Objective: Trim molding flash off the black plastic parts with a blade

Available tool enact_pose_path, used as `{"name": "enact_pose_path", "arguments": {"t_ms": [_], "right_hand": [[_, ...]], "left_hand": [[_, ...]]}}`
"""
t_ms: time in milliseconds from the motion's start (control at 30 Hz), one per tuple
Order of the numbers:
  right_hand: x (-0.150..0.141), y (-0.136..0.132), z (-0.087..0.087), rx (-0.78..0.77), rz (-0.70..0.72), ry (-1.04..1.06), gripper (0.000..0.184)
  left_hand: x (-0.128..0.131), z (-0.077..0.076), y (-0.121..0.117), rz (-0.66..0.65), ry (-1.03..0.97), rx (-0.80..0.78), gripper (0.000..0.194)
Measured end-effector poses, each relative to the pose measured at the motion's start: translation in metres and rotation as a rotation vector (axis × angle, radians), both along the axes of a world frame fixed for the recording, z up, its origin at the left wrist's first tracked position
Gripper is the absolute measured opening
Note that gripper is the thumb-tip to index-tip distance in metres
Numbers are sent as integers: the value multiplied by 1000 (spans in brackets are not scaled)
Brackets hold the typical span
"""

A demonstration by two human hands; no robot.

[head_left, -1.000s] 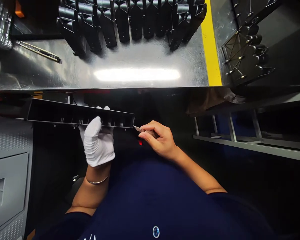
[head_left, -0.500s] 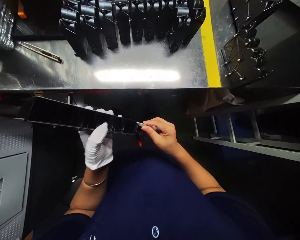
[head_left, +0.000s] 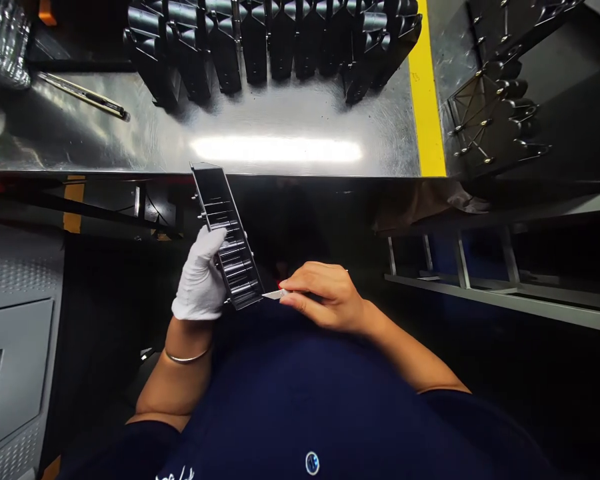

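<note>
A long black plastic part (head_left: 215, 185), hollow with cross ribs inside, tilts in front of the bench edge. My left hand (head_left: 201, 277), in a white glove, is closed round its left side, the thumb over the near rim. My bare right hand (head_left: 325, 293) pinches a craft knife (head_left: 273, 295) with a pointed blade; most of its handle is hidden in the fingers. The blade tip is at the part's lower right corner, and I cannot tell whether it touches.
Several black parts (head_left: 255, 53) stand in a row on the metal bench (head_left: 280, 120). A pen-like tool (head_left: 83, 95) lies at left, a yellow strip (head_left: 427, 93) at right. More black parts (head_left: 485, 120) lie beyond it. A metal frame (head_left: 505, 293) stands at right, a grey cabinet (head_left: 15, 360) at left.
My left hand has turned the black part from nearly level to steeply upright, its open ribbed side now showing. My right hand has moved down with the knife to the part's lower corner.
</note>
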State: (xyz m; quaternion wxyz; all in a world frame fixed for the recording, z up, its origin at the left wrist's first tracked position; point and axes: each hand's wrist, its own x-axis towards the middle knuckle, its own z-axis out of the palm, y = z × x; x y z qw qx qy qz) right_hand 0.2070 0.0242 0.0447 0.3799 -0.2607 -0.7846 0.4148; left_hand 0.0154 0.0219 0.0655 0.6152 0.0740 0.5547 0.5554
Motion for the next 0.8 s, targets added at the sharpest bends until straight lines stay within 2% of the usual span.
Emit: {"name": "enact_pose_path", "arguments": {"t_ms": [200, 333, 533, 633, 800], "right_hand": [[-2, 5, -5, -14, 8, -35, 10], [-3, 13, -8, -21, -43, -35, 11], [-1, 29, -6, -8, -166, -30, 11], [1, 37, -2, -15, -237, -19, 9], [5, 53, -3, 7, -355, -16, 8]], "left_hand": [[1, -6, -7, -74, 94, 68, 27], [1, -7, -14, -200, 141, 115, 27], [2, 1, -15, -396, 129, 195, 29], [0, 3, -15, -495, 193, 196, 39], [-10, -6, -19, -618, 255, 147, 57]]}}
